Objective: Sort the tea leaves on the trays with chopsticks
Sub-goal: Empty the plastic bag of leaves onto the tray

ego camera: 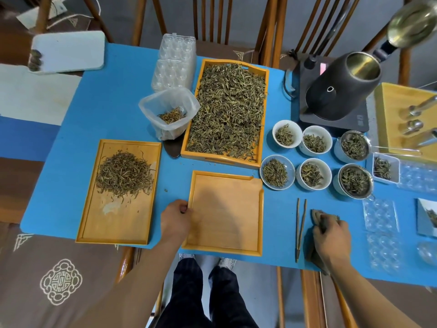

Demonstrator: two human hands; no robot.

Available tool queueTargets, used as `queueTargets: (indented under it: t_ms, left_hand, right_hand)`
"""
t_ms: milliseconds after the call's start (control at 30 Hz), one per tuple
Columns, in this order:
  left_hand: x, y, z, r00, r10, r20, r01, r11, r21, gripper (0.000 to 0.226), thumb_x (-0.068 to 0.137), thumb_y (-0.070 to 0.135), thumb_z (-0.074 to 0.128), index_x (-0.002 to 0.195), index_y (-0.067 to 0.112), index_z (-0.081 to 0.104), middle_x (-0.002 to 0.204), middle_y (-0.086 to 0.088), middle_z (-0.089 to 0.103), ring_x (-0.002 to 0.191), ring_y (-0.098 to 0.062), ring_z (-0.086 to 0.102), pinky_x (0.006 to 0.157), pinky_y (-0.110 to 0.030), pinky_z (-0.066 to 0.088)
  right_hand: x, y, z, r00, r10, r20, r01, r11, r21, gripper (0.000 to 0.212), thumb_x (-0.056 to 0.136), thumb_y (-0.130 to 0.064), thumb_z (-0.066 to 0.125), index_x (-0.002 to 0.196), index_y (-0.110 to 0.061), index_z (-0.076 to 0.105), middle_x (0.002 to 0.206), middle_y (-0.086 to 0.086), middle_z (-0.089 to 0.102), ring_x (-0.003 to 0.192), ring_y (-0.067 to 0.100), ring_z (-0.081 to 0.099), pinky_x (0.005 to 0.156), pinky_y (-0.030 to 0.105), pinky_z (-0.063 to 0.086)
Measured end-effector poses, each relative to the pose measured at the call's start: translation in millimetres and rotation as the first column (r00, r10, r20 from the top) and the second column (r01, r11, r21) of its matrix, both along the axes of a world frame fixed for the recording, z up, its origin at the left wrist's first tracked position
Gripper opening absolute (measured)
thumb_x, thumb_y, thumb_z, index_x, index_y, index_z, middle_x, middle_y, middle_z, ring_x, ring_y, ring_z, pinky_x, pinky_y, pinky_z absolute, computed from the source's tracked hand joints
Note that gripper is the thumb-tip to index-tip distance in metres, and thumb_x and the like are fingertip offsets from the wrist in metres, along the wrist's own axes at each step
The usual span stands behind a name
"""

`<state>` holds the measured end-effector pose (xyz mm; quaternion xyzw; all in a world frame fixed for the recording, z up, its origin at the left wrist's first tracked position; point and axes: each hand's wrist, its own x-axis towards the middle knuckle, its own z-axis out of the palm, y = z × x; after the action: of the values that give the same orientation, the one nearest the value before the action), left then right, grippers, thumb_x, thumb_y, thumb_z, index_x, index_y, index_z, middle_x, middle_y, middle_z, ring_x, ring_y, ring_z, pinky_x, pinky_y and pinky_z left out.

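A square wooden tray (225, 214) with nothing in it lies at the table's near edge; my left hand (176, 218) grips its left rim. A large tray (264, 74) behind it is heaped with mixed tea leaves. At the left, a long tray (118, 223) holds a pile of thin dark leaves. Wooden chopsticks (300, 229) lie on the blue cloth right of the square tray. Just beside them my right hand (331, 237) presses on a dark grey cloth (318, 215), fingers curled over it.
Several white cups (287, 133) and strainer cups (354, 146) of tea leaves stand at the right. A black kettle (340, 91) sits on its base behind them. A plastic tub (169, 112) with a few leaves and clear blister trays (176, 60) stand at the back.
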<state>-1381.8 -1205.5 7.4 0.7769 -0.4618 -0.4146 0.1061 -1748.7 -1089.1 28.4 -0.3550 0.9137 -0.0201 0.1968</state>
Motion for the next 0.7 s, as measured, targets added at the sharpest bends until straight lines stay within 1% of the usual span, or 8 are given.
queueTargets:
  t_ms: [167, 267, 333, 400, 467, 533, 633, 700]
  left_hand:
    - [12, -16, 18, 0.999, 0.006, -0.038, -0.007, 1.000, -0.014, 0.031, 0.095, 0.015, 0.058, 0.124, 0.009, 0.067, 0.114, -0.008, 0.068, 0.109, -0.029, 0.063, 0.082, -0.027, 0.042]
    - [23, -33, 33, 0.992, 0.056, -0.116, -0.066, 0.994, -0.084, 0.029, 0.093, 0.011, 0.062, 0.121, 0.006, 0.066, 0.100, -0.006, 0.065, 0.086, -0.028, 0.062, 0.072, -0.027, 0.042]
    - [29, -48, 43, 0.984, 0.083, -0.155, -0.099, 0.991, -0.094, 0.029, 0.094, 0.009, 0.060, 0.122, 0.004, 0.063, 0.105, -0.010, 0.065, 0.069, -0.022, 0.057, 0.063, -0.024, 0.043]
    - [36, -65, 52, 0.974, 0.100, -0.202, -0.124, 0.986, -0.111, 0.033, 0.095, 0.010, 0.059, 0.127, 0.004, 0.060, 0.110, -0.013, 0.065, 0.067, -0.018, 0.055, 0.058, -0.022, 0.042]
    - [42, -87, 62, 0.967, 0.121, -0.226, -0.157, 0.976, -0.149, 0.039, 0.094, 0.014, 0.063, 0.132, 0.010, 0.058, 0.114, -0.009, 0.065, 0.079, -0.018, 0.060, 0.058, -0.018, 0.044]
    - [45, -112, 74, 0.957, 0.149, -0.250, -0.199, 0.962, -0.186, 0.048, 0.092, 0.021, 0.068, 0.137, 0.015, 0.054, 0.118, -0.001, 0.063, 0.094, -0.017, 0.062, 0.070, -0.019, 0.046]
    - [43, -151, 87, 0.910, 0.211, -0.357, -0.287, 0.942, -0.174, 0.062, 0.089, 0.042, 0.070, 0.142, 0.018, 0.050, 0.121, 0.002, 0.062, 0.109, -0.019, 0.063, 0.094, -0.039, 0.052]
    - [38, -174, 93, 0.888, 0.242, -0.390, -0.319, 0.936, -0.146, 0.068, 0.080, 0.059, 0.068, 0.134, 0.019, 0.055, 0.117, -0.001, 0.065, 0.110, -0.024, 0.065, 0.099, -0.049, 0.053]
  right_hand:
    - [24, -24, 15, 0.995, -0.032, -0.090, 0.034, 0.999, 0.020, 0.039, 0.085, -0.024, 0.062, 0.122, -0.013, 0.059, 0.118, 0.024, 0.050, 0.104, 0.048, 0.050, 0.089, 0.054, 0.043]
    - [48, -49, 25, 0.994, 0.062, -0.090, -0.068, 0.996, -0.063, 0.042, 0.085, -0.022, 0.063, 0.125, -0.010, 0.058, 0.116, 0.025, 0.054, 0.103, 0.047, 0.052, 0.088, 0.053, 0.043]
    - [67, -72, 33, 0.989, 0.145, 0.008, -0.142, 0.978, -0.153, 0.043, 0.085, -0.016, 0.062, 0.127, -0.007, 0.057, 0.115, 0.025, 0.055, 0.106, 0.045, 0.050, 0.088, 0.050, 0.043]
    - [90, -98, 41, 0.958, 0.262, 0.116, -0.227, 0.942, -0.248, 0.041, 0.087, -0.011, 0.059, 0.127, -0.003, 0.056, 0.113, 0.024, 0.056, 0.108, 0.042, 0.050, 0.090, 0.046, 0.042]
    - [112, -126, 48, 0.923, 0.353, 0.154, -0.293, 0.903, -0.314, 0.041, 0.088, -0.009, 0.057, 0.129, -0.002, 0.055, 0.113, 0.022, 0.057, 0.109, 0.039, 0.051, 0.091, 0.043, 0.042]
    - [132, -151, 52, 0.898, 0.406, 0.169, -0.327, 0.874, -0.360, 0.044, 0.088, -0.008, 0.056, 0.132, -0.004, 0.054, 0.116, 0.020, 0.057, 0.112, 0.037, 0.050, 0.096, 0.042, 0.041]
    - [159, -183, 52, 0.865, 0.469, 0.178, -0.372, 0.837, -0.402, 0.043, 0.090, -0.009, 0.054, 0.132, -0.006, 0.054, 0.119, 0.018, 0.058, 0.115, 0.035, 0.050, 0.099, 0.040, 0.039]
    - [174, -200, 49, 0.854, 0.490, 0.176, -0.393, 0.828, -0.399, 0.043, 0.090, -0.009, 0.053, 0.134, -0.007, 0.054, 0.120, 0.018, 0.057, 0.116, 0.034, 0.049, 0.099, 0.039, 0.038]
